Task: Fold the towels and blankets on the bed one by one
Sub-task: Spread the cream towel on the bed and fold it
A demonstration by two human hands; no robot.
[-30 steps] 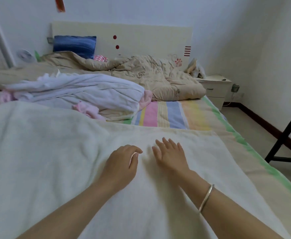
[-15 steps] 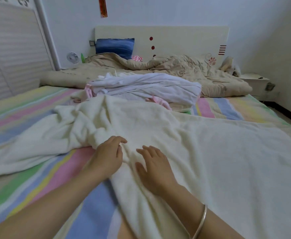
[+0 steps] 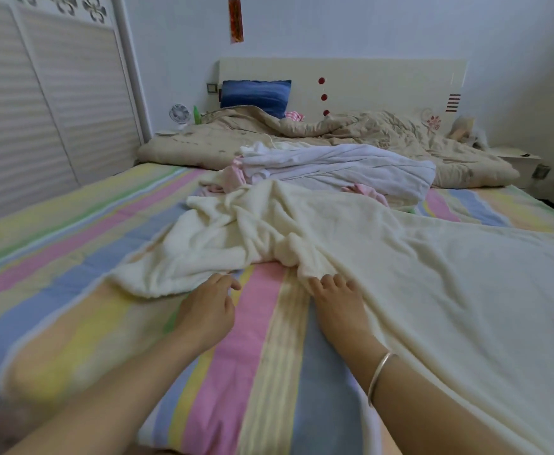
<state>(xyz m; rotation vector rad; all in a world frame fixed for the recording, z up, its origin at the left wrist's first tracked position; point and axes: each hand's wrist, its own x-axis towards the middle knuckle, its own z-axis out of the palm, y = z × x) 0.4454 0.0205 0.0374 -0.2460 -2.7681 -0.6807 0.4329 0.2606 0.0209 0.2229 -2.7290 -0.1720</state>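
Since the earlier moment our hands have slid off the top of the cream blanket (image 3: pixel 416 274) to its left edge, and more of the striped sheet (image 3: pixel 72 257) shows. On the left stands a white wardrobe (image 3: pixel 39 110). Our left hand (image 3: pixel 208 310) rests on the sheet just beside the blanket's rumpled corner, fingers loosely bent, holding nothing. Our right hand (image 3: pixel 336 310), with a bracelet (image 3: pixel 379 376) on the wrist, lies flat with stretched fingers whose tips touch the blanket's edge; it grips nothing. The blanket spreads over the right half of the bed. Behind it lie white towels (image 3: pixel 334 165) and a beige quilt (image 3: pixel 384 133).
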